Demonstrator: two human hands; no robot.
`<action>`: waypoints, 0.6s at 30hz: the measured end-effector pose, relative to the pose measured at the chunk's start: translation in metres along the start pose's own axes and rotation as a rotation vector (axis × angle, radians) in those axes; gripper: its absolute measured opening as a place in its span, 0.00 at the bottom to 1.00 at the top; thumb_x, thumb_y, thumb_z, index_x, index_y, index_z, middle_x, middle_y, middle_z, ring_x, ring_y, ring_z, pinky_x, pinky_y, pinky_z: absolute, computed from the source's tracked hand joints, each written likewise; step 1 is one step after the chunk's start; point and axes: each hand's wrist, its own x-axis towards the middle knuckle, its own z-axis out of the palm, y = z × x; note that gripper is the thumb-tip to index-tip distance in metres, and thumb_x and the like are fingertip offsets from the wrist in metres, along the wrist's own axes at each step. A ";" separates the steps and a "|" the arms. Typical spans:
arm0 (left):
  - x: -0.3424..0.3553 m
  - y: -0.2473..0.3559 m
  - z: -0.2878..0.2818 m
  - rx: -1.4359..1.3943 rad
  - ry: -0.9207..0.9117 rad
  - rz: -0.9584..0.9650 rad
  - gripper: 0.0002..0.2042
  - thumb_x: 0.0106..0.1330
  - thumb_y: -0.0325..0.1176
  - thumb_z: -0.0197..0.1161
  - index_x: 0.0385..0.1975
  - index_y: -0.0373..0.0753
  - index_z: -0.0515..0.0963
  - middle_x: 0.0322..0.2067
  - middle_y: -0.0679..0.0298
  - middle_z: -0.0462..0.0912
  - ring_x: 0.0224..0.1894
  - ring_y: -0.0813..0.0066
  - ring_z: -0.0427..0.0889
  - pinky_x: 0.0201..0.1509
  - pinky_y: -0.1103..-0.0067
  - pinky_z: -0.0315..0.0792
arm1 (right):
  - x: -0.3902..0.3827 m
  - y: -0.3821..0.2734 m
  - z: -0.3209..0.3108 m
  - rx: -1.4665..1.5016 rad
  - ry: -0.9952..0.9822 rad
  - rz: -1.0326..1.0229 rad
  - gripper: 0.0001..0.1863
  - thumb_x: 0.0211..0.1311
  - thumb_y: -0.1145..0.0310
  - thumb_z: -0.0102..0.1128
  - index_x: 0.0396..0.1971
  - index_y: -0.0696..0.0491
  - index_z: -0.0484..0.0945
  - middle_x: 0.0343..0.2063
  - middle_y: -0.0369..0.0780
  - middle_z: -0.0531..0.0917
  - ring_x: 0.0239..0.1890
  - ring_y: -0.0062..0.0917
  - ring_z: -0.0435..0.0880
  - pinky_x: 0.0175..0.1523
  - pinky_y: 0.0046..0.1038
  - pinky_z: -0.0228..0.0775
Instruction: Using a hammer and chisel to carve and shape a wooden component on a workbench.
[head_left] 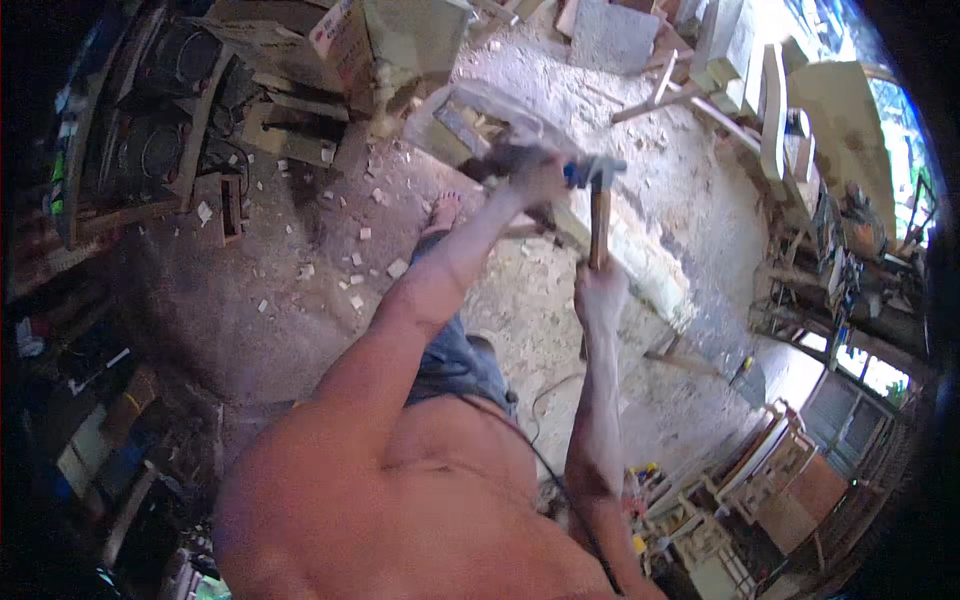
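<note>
Hammer [600, 225]: grasped by right hand [601, 292], handle pointing away from it, head just beside left hand [541, 182]. Left hand: blurred, grip cannot be told; blue piece [572, 174] nearest. Timber [642, 262]: beyond right hand, long axis slanting far-left to near-right.
</note>
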 end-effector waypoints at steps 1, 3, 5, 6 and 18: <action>-0.005 -0.011 -0.005 0.041 -0.010 0.029 0.08 0.55 0.35 0.72 0.25 0.40 0.81 0.22 0.52 0.83 0.29 0.52 0.87 0.34 0.64 0.77 | -0.008 -0.003 -0.011 0.190 0.046 -0.001 0.10 0.68 0.65 0.64 0.37 0.57 0.82 0.25 0.41 0.83 0.28 0.29 0.83 0.36 0.35 0.74; -0.008 -0.014 -0.007 -0.027 -0.045 -0.028 0.07 0.54 0.34 0.71 0.26 0.40 0.81 0.23 0.53 0.84 0.29 0.53 0.87 0.34 0.64 0.77 | -0.034 -0.005 -0.052 0.494 0.167 0.060 0.06 0.68 0.69 0.64 0.35 0.56 0.81 0.20 0.35 0.78 0.22 0.19 0.75 0.28 0.27 0.68; 0.020 0.012 -0.019 -0.129 -0.066 -0.073 0.06 0.52 0.31 0.71 0.27 0.41 0.81 0.23 0.56 0.84 0.29 0.54 0.87 0.34 0.63 0.78 | -0.032 0.004 -0.094 0.712 0.355 0.108 0.07 0.71 0.69 0.63 0.31 0.53 0.78 0.20 0.32 0.75 0.19 0.13 0.70 0.23 0.21 0.62; 0.029 0.030 -0.022 -0.143 -0.076 -0.076 0.06 0.52 0.31 0.71 0.27 0.41 0.81 0.23 0.56 0.84 0.29 0.54 0.87 0.34 0.63 0.78 | -0.030 0.018 -0.116 0.804 0.447 0.105 0.09 0.73 0.67 0.61 0.30 0.50 0.76 0.20 0.32 0.75 0.18 0.12 0.70 0.22 0.19 0.59; 0.047 0.018 -0.010 -0.167 0.008 -0.146 0.09 0.57 0.38 0.72 0.25 0.41 0.81 0.22 0.53 0.83 0.26 0.51 0.86 0.32 0.63 0.76 | -0.026 -0.024 -0.226 1.082 0.833 -0.132 0.14 0.69 0.64 0.63 0.26 0.47 0.67 0.16 0.26 0.60 0.14 0.12 0.59 0.19 0.19 0.52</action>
